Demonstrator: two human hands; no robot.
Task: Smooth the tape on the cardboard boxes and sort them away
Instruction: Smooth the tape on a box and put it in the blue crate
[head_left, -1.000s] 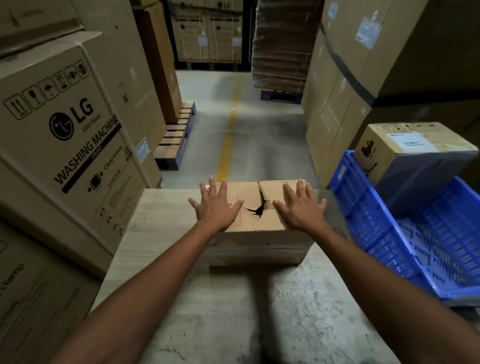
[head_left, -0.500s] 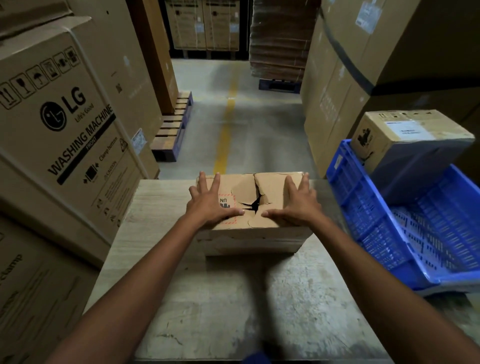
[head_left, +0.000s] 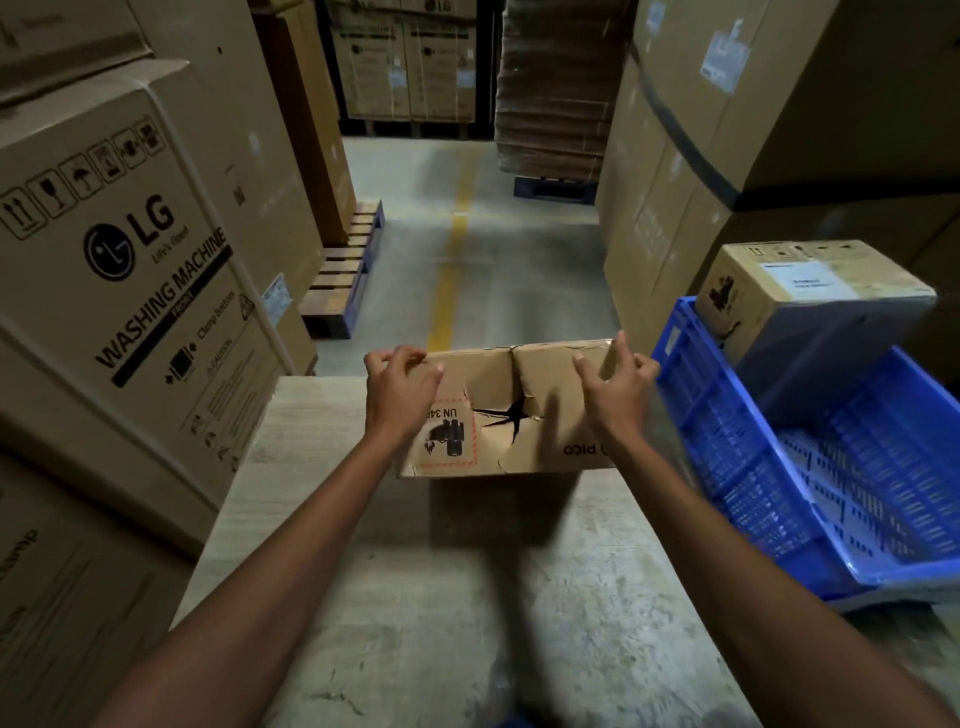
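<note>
A small cardboard box (head_left: 524, 449) with a torn, dented top and a red-bordered hazard label is tipped up off the wooden table (head_left: 415, 597), its top face turned toward me. My left hand (head_left: 400, 397) grips its far left corner with curled fingers. At the far right corner my right hand (head_left: 615, 395) holds it, fingers curled over the edge. The box's underside and far side are hidden.
A blue plastic crate (head_left: 737, 452) stands tilted at the table's right, with a labelled cardboard box (head_left: 810, 291) resting in its far end. Large washing-machine cartons (head_left: 130, 270) wall the left. Tall cartons (head_left: 727, 130) stand at the right. A floor aisle with a yellow line (head_left: 447, 291) runs ahead.
My hands went from lying flat on the box's top to gripping its far corners. The box has been raised and tipped toward me.
</note>
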